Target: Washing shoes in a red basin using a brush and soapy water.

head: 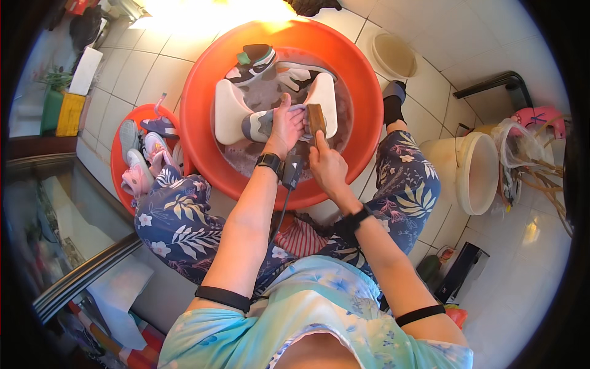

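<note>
A grey and white shoe (259, 125) lies across a white plastic stand (230, 110) inside a large orange-red basin (198, 110). My left hand (286, 124) rests on the shoe, palm up and fingers spread, its fingertips by the brush. My right hand (326, 161) grips a wooden-backed brush (316, 118) against the shoe's right end; the bristles are mostly hidden. Cloudy, soapy water (258, 157) fills the basin's bottom. Behind the stand, a black, white and green shoe (252, 63) and a second dark and white shoe (299, 74) lie in the water.
A smaller red basin (120, 138) at the left holds several shoes, pink and grey. White buckets stand at the right (479, 173) and back right (394, 55). My knees flank the large basin. A glass-fronted cabinet (69, 221) stands at the left.
</note>
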Demonstrator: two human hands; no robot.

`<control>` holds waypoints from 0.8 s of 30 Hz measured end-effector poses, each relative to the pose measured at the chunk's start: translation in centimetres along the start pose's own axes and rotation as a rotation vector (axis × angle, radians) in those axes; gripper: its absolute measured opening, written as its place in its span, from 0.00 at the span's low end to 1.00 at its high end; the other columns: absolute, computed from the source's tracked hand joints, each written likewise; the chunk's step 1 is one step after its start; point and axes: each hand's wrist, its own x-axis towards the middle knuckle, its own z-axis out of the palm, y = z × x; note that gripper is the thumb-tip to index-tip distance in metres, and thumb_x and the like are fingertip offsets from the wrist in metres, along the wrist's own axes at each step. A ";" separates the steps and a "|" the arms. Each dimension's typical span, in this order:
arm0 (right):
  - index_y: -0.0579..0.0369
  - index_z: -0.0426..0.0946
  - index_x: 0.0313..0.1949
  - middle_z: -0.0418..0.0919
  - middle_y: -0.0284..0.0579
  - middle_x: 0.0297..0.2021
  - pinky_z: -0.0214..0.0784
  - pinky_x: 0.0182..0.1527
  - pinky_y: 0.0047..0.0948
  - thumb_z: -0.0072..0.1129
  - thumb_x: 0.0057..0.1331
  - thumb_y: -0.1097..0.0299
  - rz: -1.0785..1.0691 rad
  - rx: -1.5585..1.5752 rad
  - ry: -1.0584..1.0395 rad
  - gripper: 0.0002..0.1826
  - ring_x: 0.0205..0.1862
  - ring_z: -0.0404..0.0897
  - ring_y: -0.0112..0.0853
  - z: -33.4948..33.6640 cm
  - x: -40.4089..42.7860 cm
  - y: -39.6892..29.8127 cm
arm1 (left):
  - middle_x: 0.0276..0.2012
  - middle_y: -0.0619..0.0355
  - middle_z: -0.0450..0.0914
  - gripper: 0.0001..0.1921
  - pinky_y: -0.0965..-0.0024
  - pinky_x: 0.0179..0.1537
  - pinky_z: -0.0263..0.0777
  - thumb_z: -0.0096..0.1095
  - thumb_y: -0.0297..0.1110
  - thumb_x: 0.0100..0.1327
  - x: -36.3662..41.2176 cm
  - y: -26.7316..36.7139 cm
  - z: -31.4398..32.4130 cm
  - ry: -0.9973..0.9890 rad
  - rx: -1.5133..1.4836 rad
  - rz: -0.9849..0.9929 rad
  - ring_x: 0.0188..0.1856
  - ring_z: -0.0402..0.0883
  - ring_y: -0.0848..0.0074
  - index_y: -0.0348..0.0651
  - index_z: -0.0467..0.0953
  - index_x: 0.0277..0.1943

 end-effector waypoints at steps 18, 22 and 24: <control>0.48 0.72 0.61 0.81 0.62 0.38 0.72 0.48 0.50 0.49 0.66 0.56 0.140 0.176 -0.023 0.25 0.42 0.81 0.55 -2.1 3.1 2.0 | 0.54 0.43 0.75 0.56 0.57 0.56 0.68 0.61 0.78 0.46 0.3 -0.1 -0.2 0.009 -0.043 -0.030 0.52 0.77 0.58 0.27 0.64 0.59; 0.48 0.73 0.60 0.81 0.63 0.34 0.72 0.45 0.47 0.51 0.66 0.54 0.180 0.340 -0.013 0.25 0.40 0.81 0.54 -3.9 0.7 1.3 | 0.49 0.43 0.78 0.53 0.55 0.54 0.70 0.59 0.79 0.46 0.1 0.1 -0.2 0.043 -0.048 -0.019 0.49 0.79 0.56 0.29 0.69 0.55; 0.47 0.74 0.60 0.81 0.63 0.33 0.73 0.44 0.47 0.51 0.66 0.54 0.166 0.367 -0.022 0.25 0.39 0.82 0.54 -4.3 -0.3 0.5 | 0.48 0.44 0.78 0.53 0.56 0.52 0.72 0.59 0.80 0.46 0.2 0.4 -0.3 0.039 -0.043 -0.021 0.48 0.79 0.58 0.30 0.69 0.54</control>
